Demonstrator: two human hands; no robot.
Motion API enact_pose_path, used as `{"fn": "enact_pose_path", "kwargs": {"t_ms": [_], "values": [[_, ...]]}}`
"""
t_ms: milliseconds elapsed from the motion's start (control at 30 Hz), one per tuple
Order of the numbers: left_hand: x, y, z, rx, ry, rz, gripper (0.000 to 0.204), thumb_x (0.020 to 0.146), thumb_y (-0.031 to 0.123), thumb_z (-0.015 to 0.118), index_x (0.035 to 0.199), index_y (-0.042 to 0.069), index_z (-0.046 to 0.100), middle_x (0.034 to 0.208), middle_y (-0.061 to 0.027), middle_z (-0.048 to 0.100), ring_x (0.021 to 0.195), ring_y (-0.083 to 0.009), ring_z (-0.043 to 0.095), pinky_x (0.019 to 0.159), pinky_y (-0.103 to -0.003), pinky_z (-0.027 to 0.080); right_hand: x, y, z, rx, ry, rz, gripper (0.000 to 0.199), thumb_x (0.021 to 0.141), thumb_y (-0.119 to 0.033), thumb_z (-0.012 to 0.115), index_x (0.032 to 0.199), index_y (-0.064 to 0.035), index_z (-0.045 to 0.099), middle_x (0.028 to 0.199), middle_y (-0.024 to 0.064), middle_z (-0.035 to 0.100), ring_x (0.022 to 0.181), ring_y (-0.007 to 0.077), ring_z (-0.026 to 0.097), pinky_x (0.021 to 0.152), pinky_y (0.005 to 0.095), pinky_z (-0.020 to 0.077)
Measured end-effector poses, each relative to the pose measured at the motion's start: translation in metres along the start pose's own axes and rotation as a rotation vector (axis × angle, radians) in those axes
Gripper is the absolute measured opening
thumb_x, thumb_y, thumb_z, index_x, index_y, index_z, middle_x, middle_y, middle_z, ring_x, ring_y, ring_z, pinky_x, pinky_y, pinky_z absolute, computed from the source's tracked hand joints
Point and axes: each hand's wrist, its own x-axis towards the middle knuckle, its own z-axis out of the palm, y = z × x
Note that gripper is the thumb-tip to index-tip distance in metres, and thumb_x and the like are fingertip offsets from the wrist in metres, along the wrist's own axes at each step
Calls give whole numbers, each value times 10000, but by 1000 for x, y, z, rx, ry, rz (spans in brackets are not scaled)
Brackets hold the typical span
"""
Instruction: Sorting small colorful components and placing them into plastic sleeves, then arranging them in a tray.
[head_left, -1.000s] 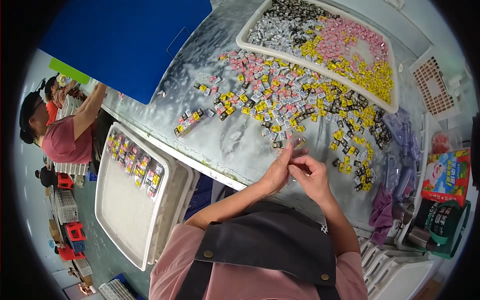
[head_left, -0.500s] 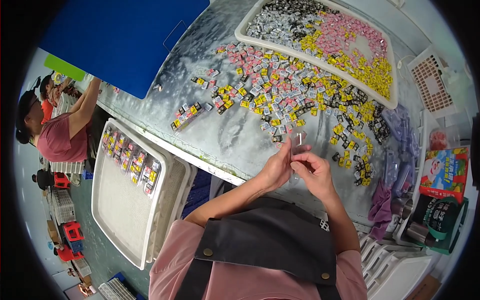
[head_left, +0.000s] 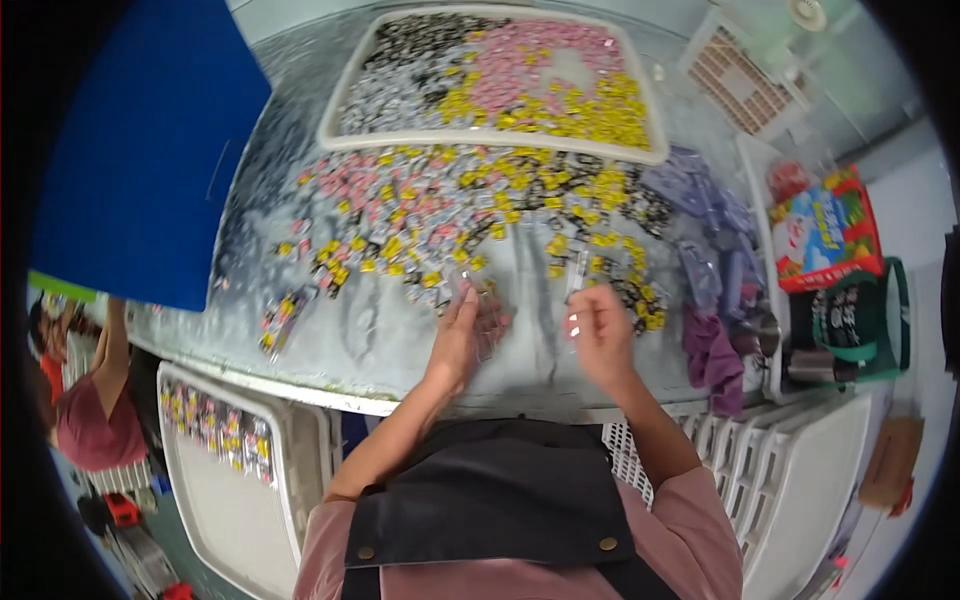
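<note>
My left hand (head_left: 455, 340) is closed on a clear plastic case (head_left: 489, 322), thumb pointing away from me, just above the table. To its right, my right hand (head_left: 603, 335) is curled, somewhat blurred, with a narrow clear plastic strip (head_left: 577, 272) rising from its fingers. Beyond both hands lie many loose small pieces (head_left: 430, 215) in pink, yellow, black and pale grey. Off to the left, a filled clear case (head_left: 285, 322) of such pieces rests near the front edge.
A white tray (head_left: 490, 137) heaped with sorted pieces stands at the back. Purple plastic bags (head_left: 705, 210) and a purple cloth (head_left: 712, 360) lie at right. Left are a blue board (head_left: 140, 150), a white mesh tray (head_left: 225, 510) with filled cases, and another person (head_left: 97, 420).
My hands have moved apart, the left holding a clear case and the right a clear strip. The whole view has turned toward the right, so the table's contents appear shifted left.
</note>
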Motion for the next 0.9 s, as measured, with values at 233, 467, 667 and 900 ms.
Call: {"fn": "enact_pose_path", "kwargs": {"t_ms": [233, 467, 667, 900], "values": [[55, -6, 165, 226, -696, -215, 799, 1012, 545, 481, 1532, -10, 237, 1519, -278, 375, 1350, -387, 454, 1110, -460, 388, -5, -55, -123, 143, 661, 7, 107, 1014, -135, 572, 932, -71, 600, 705, -8, 538, 547, 49, 441, 487, 214, 348], [49, -45, 79, 1253, -558, 828, 488, 906, 230, 667, 1322, 2, 552, 1450, -278, 411, 1295, -443, 444, 1079, -482, 388, 4, -37, -100, -174, 337, 15, 56, 1004, -74, 572, 1006, -46, 620, 777, -14, 584, 629, 42, 484, 565, 198, 393], [48, 30, -64, 1621, 148, 1124, 551, 872, 198, 677, 1348, -16, 501, 1451, -315, 363, 1348, -504, 352, 1116, -611, 280, 1, -10, 15, -830, -418, -692, 160, 827, -44, 678, 977, -29, 626, 861, 92, 555, 773, 258, 587, 650, 356, 504], [62, 51, -116, 1715, 322, 894, 639, 981, 453, 545, 1480, 72, 425, 1554, -296, 257, 1428, -511, 238, 1149, -619, 216, 15, 3, 69, -605, -647, -520, 229, 866, -112, 677, 1077, -31, 639, 996, 120, 597, 945, 318, 587, 808, 409, 513]]}}
